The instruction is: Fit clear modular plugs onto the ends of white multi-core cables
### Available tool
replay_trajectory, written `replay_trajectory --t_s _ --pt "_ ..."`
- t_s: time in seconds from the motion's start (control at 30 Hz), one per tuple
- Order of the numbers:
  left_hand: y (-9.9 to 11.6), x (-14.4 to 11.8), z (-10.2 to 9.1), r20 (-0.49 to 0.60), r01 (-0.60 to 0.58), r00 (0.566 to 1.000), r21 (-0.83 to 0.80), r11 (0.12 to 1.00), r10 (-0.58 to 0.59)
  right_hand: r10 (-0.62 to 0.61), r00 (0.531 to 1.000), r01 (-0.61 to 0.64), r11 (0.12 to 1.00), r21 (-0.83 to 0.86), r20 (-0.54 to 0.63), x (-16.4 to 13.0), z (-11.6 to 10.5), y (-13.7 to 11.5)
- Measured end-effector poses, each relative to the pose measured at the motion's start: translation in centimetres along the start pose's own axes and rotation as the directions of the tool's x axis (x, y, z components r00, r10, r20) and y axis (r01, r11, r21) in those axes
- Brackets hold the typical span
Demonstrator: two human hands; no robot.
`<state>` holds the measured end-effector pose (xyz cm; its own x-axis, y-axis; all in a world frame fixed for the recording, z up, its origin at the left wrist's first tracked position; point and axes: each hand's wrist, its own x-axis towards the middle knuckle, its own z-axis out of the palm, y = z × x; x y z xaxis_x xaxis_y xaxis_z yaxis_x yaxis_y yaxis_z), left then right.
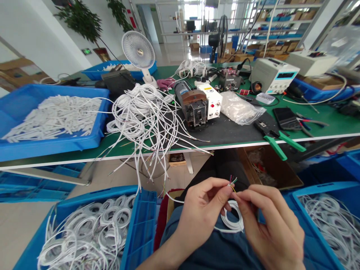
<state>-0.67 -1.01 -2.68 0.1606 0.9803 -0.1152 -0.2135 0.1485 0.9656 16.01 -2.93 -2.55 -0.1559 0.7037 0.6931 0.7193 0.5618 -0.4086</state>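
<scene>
Lower centre of frame: left hand [201,210] pinches the end of a coiled white cable [233,221], grip closed on it just below the exposed coloured wires [232,181]. Right hand [270,225] grips the same end, fingertips touching the wires. Coil hangs over the lap, below the green counter [332,127].

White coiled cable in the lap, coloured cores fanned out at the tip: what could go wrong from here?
1. Both hands, left hand and right hand, pinch the thin coloured cores at the tip of the white coiled cable; they look fine enough to bend or snap.
2. The coil rests loose on the lap and might slide off.
3. The tangled white cable bundle overhangs the green table edge above and could snag.
</scene>
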Motion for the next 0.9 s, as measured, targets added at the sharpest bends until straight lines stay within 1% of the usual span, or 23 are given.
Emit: replay_trajectory --t_s 0.07,0.13,0.2,0.27,0.33,0.37,0.43,0.5,0.7,0.9 --pt "0.1 0.0 0.0 0.023 0.034 0.999 -0.058 0.998 -0.032 0.059 0.998 -0.061 0.994 0.088 0.019 -0.2 0.1 0.1" --pt "0.1 -0.1 0.0 0.039 0.040 0.999 -0.073 0.997 -0.037 0.161 0.985 -0.170 0.960 0.221 0.060 -0.3 0.0 0.0" --pt "0.1 -0.2 -0.1 0.046 0.036 0.998 -0.071 0.997 -0.033 0.280 0.951 -0.310 0.872 0.380 0.133 0.0 -0.3 0.1" --pt "0.1 -0.2 -0.2 0.050 0.035 0.998 -0.062 0.997 -0.031 0.377 0.903 -0.428 0.752 0.502 0.205 0.3 -0.6 0.4" --pt "0.1 -0.2 -0.3 0.065 0.036 0.997 -0.053 0.998 -0.033 0.441 0.859 -0.506 0.652 0.565 0.260 0.8 -0.8 0.7" --pt "0.1 -0.3 -0.3 0.075 0.036 0.997 -0.050 0.998 -0.033 0.457 0.843 -0.531 0.616 0.582 0.284 1.1 -0.8 0.9" --pt "0.1 -0.3 -0.4 0.093 0.035 0.995 -0.043 0.998 -0.031 0.467 0.821 -0.563 0.570 0.599 0.327 1.5 -0.7 1.2" --pt "0.1 -0.3 -0.4 0.100 0.035 0.995 -0.043 0.998 -0.030 0.456 0.815 -0.573 0.548 0.609 0.357 1.8 -0.6 1.3" --pt "0.0 -0.2 -0.4 0.102 0.035 0.994 -0.052 0.998 -0.029 0.464 0.808 -0.581 0.527 0.620 0.363 1.8 -0.3 1.2" --pt "-0.1 -0.2 -0.4 0.089 0.010 0.996 -0.055 0.998 -0.005 0.470 0.769 -0.636 0.484 0.601 0.434 1.5 -0.3 1.2"
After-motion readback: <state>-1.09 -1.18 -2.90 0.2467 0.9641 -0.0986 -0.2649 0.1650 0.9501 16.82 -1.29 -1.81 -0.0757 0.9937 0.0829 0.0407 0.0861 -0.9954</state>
